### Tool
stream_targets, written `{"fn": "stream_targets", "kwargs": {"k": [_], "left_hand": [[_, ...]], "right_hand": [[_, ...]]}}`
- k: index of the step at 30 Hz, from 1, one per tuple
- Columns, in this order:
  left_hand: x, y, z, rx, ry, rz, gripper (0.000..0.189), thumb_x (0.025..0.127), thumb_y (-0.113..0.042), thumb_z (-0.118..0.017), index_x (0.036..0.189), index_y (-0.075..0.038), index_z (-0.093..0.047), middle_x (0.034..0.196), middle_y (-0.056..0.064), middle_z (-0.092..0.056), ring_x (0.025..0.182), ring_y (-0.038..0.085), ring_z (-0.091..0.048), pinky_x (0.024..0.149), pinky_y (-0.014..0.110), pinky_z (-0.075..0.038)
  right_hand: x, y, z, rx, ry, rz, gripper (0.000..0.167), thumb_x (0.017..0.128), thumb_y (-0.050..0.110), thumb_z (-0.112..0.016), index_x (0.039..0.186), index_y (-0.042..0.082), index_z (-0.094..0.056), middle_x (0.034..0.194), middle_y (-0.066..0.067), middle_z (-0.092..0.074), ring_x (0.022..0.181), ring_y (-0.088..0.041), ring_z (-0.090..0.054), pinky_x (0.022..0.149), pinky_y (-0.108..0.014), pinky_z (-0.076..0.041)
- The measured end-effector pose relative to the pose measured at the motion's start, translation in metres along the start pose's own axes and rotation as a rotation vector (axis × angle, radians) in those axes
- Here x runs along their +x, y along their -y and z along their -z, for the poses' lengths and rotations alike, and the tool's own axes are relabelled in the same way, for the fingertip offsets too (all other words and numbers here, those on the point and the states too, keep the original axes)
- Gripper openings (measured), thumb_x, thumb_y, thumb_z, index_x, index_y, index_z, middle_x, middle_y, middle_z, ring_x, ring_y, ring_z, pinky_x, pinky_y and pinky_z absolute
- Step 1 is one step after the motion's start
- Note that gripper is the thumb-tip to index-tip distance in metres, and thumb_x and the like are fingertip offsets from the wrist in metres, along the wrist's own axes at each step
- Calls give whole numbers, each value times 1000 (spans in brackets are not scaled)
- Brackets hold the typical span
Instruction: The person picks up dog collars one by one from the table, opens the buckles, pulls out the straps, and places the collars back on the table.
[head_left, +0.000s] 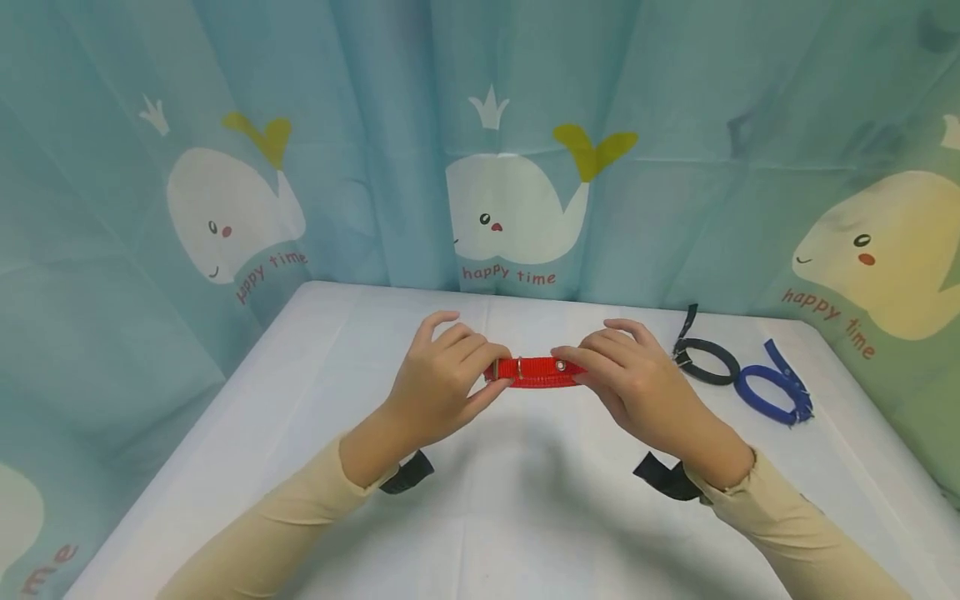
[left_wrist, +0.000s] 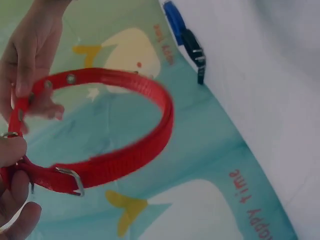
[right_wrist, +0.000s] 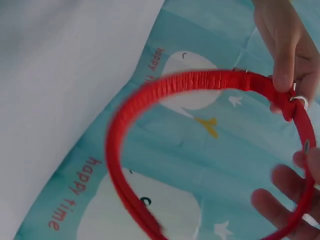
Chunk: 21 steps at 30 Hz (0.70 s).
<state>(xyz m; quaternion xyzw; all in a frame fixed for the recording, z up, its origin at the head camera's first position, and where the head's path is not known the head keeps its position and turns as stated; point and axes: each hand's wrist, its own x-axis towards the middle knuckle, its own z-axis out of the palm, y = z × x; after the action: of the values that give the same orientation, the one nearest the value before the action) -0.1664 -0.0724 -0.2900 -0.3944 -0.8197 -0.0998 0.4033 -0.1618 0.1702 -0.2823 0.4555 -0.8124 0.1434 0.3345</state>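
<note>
A red collar (head_left: 542, 368) with a metal buckle, a ring and metal eyelets is held up over the white table. My left hand (head_left: 450, 379) pinches its buckle end between thumb and fingers. On the eyelet end, my right hand (head_left: 626, 371) grips the strap, also with thumb and fingers. In the left wrist view the red collar (left_wrist: 125, 162) forms a wide loop, a metal loop hanging near the thumb. The right wrist view shows gathered webbing along the far side of the collar (right_wrist: 187, 81).
A black collar (head_left: 708, 361) and a blue collar (head_left: 772, 393) lie side by side at the right of the white table (head_left: 480, 533). Behind the table hangs a blue-green curtain (head_left: 390, 167) printed with whales. Dark straps (head_left: 408, 473) show at both wrists.
</note>
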Motion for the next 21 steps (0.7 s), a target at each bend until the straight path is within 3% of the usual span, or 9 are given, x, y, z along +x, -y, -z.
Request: {"fn": "stream_targets", "kwargs": {"k": [4,9,13,21], "left_hand": [[2,-2,-1,2,7,-20,21,75,-26,-77,90,-13,-70,78,-2,-69,77,13,-62,93,45,-45],[4,-3,0,10,-10,-10,22,74,-26,-79,89,-15,-69,82,-1,-66,78,13,-62,92,44,-47],[3,-2,4,-1,-8,11,25,72,-26,-81,91,-14,-70,85,0,-69,80,14,-64,92,44,-47],[6,-6,5,-25,-35,-28,28,71,-30,-82,89,-11,-72,81,-1,-72,77,14,-65,92,43,-48]], "right_hand": [[3,2,-3,21,35,-13,39,67,5,-79,103,4,-65,87,-5,-68,82,-19,-63,91,-51,-46],[6,4,-8,15,-25,18,38,64,4,-81,99,4,-67,80,-5,-69,74,-18,-64,87,-49,-48],[5,3,-5,18,-40,-20,40,62,1,-82,98,4,-68,82,-7,-70,75,-19,-65,87,-50,-48],[0,2,-10,44,54,-63,37,64,8,-83,97,5,-67,84,-5,-70,81,-19,-66,91,-52,-46]]}}
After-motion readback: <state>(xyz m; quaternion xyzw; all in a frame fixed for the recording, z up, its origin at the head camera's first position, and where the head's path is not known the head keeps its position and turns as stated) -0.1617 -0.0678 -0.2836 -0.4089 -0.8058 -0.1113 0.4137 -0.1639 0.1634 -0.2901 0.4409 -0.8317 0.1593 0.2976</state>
